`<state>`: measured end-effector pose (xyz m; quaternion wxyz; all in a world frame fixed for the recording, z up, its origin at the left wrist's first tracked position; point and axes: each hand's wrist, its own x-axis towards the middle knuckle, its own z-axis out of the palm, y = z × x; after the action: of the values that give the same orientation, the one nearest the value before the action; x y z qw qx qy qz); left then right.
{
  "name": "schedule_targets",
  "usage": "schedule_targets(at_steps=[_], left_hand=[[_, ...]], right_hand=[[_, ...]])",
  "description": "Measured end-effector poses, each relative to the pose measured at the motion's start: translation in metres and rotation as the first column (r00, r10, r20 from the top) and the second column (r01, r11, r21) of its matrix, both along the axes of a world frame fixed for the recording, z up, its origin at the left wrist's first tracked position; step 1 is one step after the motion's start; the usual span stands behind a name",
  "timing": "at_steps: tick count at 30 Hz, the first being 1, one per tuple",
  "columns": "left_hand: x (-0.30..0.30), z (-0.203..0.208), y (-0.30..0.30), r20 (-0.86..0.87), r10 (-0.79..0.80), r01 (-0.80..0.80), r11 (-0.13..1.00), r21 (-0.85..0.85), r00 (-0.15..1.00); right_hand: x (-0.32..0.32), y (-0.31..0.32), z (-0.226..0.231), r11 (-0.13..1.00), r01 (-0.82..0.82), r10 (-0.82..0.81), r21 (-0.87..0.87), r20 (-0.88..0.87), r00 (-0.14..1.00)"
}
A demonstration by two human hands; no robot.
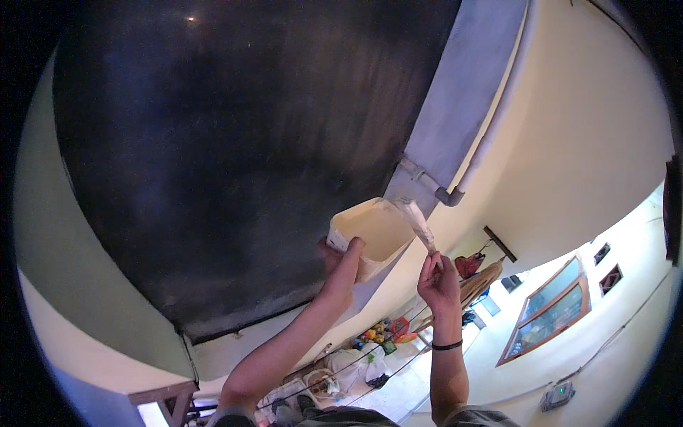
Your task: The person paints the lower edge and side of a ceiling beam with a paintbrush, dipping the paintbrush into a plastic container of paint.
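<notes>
My left hand [341, 256] is closed on the near left side of a cream-coloured square plastic tub [348, 220], its thumb over the rim. The inside of the tub looks pale cream; whether paint lies in it I cannot tell. In the fingers of my right hand [439, 281] is the lower end of a paintbrush [418, 222], whitish and smeared along its length. Its upper end is at the far right rim of the tub, and I cannot tell if they touch. A dark band circles my right wrist.
A large dark surface [235, 164] fills the upper left, edged by a bluish-grey strip [462, 92]. A pipe with an elbow [445, 196] runs beside the cream wall [569, 128]. Far below lie bags [348, 366] and other clutter, crossed by thin lines. A wood-framed window [548, 309] is at right.
</notes>
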<state>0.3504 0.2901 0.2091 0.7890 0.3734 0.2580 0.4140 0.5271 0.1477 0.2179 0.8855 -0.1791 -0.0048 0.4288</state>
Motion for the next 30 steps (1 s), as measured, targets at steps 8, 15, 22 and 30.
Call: schedule_targets(at_steps=[8,15,22,30], left_hand=[[0.042,-0.045,0.021,0.043,0.085,-0.086,0.995,0.044,0.996],[-0.005,-0.059,0.001,0.075,-0.029,0.025,0.998,0.055,0.997],[-0.037,-0.127,-0.056,-0.021,0.043,-0.044,0.998,-0.049,0.999],[-0.077,-0.194,-0.079,-0.059,0.173,-0.147,0.940,0.307,0.983]], right_hand=[[0.012,0.040,0.200,0.910,0.275,-0.405,0.310,0.808,0.428],[-0.011,0.107,0.425,0.252,0.670,-0.186,0.698,0.714,-0.675],[0.055,0.146,0.520,0.399,0.175,0.767,0.900,-0.223,-0.602],[0.013,0.159,0.343,0.723,0.141,0.654,0.677,-0.604,-0.455]])
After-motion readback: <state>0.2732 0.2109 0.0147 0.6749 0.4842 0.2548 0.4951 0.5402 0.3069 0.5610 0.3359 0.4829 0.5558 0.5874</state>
